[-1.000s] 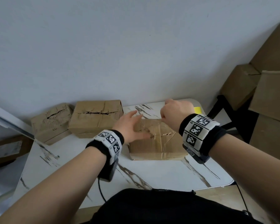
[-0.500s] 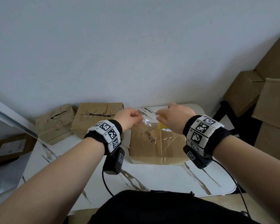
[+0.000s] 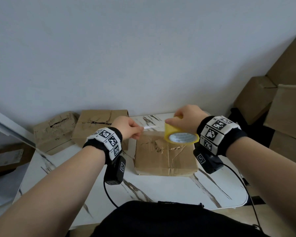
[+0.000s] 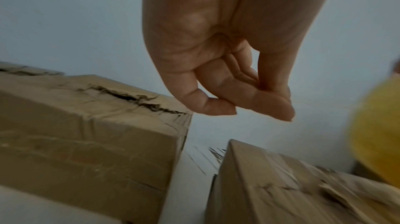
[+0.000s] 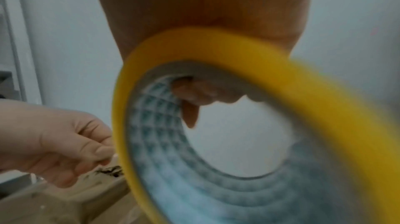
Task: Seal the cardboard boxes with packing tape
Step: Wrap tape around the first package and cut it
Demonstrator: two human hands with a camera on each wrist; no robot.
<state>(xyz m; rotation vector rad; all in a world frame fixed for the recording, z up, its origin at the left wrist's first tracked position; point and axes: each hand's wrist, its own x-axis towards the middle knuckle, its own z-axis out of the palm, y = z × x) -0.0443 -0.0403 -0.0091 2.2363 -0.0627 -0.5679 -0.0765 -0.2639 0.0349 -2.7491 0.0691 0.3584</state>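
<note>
Three brown cardboard boxes sit on the white marble-patterned table [image 3: 161, 190]. Nearest the person is a creased cardboard box with torn top flaps [image 3: 164, 156]; behind it to the left, against the wall, stand a second brown box with a cracked top seam [image 3: 94, 127] and a third, smaller crumpled box [image 3: 54, 132] further left.

Above the far edge of the nearest box, the right hand [image 3: 186, 118] grips a yellow roll of packing tape [image 3: 179, 135]; the right wrist view shows its fingertips [image 5: 190, 94] curled inside the roll's core, which carries a blue-green repeated pattern too blurred to read. The left hand [image 3: 126, 128] is closed in a pinch, thumb against curled fingers [image 4: 255, 97], holding the free end of the clear tape strip [image 3: 149, 127], which stretches between the two hands just above the box's far edge.

Both wrists wear black bands with white square black-patterned marker tags; no letters can be made out on them.

A brown box with a white label [image 3: 6, 158] lies low at the left, off the table; its print is too small to read. More plain cardboard boxes [image 3: 280, 106] are stacked at the right, near the table's end.
</note>
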